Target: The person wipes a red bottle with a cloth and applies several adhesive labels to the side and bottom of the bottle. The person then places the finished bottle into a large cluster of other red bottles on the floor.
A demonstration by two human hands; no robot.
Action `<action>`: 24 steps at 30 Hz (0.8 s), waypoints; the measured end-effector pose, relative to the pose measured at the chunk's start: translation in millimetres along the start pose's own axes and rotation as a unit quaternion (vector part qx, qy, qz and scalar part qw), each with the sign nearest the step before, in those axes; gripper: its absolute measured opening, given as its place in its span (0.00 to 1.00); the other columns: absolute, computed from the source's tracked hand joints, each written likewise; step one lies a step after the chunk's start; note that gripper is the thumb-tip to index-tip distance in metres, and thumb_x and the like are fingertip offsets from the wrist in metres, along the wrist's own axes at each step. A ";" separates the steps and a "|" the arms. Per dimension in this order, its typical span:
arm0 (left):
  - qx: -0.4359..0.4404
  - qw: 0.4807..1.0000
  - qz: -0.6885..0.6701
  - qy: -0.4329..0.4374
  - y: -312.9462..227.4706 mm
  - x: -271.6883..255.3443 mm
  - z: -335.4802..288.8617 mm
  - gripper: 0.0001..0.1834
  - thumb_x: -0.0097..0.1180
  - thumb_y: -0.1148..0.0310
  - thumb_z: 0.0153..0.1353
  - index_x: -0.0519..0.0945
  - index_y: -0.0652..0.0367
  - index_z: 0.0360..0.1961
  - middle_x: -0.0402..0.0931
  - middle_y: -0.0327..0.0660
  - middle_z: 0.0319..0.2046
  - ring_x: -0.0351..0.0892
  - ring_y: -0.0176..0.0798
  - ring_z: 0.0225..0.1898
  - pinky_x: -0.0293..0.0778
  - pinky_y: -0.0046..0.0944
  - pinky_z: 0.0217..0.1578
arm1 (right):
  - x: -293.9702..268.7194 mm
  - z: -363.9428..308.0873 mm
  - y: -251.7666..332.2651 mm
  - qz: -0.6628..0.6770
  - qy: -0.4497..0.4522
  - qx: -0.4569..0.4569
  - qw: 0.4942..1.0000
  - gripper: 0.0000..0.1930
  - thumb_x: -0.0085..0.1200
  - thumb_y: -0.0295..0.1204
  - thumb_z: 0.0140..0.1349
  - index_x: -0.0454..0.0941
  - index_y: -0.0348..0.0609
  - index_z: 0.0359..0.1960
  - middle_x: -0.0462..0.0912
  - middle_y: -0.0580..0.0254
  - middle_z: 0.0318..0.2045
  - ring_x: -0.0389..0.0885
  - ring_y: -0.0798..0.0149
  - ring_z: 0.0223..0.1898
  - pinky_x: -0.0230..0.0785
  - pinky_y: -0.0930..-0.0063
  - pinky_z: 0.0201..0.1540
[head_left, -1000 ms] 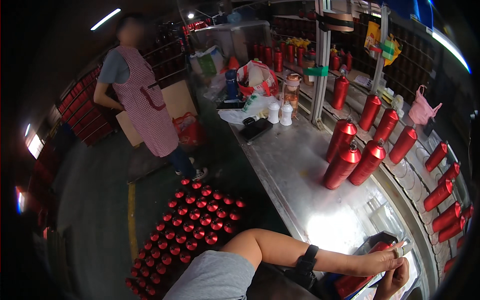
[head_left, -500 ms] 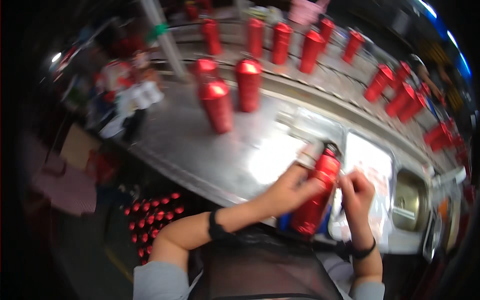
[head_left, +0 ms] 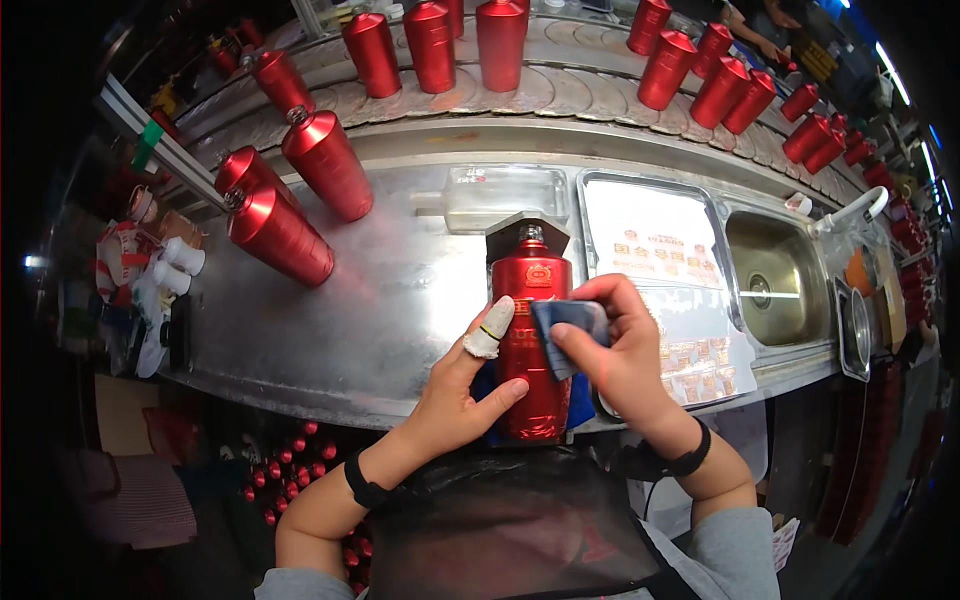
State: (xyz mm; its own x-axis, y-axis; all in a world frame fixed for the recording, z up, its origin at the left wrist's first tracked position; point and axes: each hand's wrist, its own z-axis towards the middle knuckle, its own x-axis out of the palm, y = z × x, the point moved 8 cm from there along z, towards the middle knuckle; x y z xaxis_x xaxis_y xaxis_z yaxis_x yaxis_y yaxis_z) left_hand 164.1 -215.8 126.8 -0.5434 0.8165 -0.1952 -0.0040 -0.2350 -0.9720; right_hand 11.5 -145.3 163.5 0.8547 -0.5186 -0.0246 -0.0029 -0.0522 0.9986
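Note:
In front of me a glossy red bottle (head_left: 535, 400) with a bare threaded neck lies tilted in a dark holder (head_left: 500, 243) with blue parts at its sides. My left hand (head_left: 455, 395) steadies its left side, thumb and forefinger pressed against it. A white cover with a yellow band wraps that forefinger. A blue-grey flat pad (head_left: 592, 322), perhaps a scraper, is pinched in my right hand (head_left: 635, 360) and pressed to the bottle's right side. Gold marks show on the bottle's front.
Several red bottles (head_left: 330, 165) stand on the metal bench (head_left: 300, 330) at left; more ride a conveyor (head_left: 560, 95) behind. Right of the holder are a tray with printed sheets (head_left: 650, 220) and a sink (head_left: 765, 270). Another person's hand (head_left: 768, 48) shows far right.
My right hand now presses the blue-grey pad to the bottle; before, its fingers were curled just beside it. My left hand has shifted lower on the bottle. The whole view has turned.

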 end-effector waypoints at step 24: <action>0.095 0.908 0.408 0.021 -43.6 15.6 44.6 0.32 0.60 0.46 0.58 0.77 0.46 0.61 0.49 0.64 0.71 0.54 0.66 0.70 0.47 0.67 0.65 | -65.3 4.8 -48.1 0.025 -0.102 0.012 0.994 0.13 0.58 0.19 0.60 0.71 0.37 0.45 0.78 0.67 0.34 0.75 0.80 0.34 0.69 0.85 0.37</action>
State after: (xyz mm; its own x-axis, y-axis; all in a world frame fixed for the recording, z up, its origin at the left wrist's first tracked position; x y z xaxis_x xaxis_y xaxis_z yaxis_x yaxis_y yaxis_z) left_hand 118.3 -216.4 171.9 -0.3979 0.3474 -0.8491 0.2391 -0.8543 -0.4616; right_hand -46.6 -113.0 116.9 0.7297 -0.6836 0.0146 -0.0574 -0.0399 0.9976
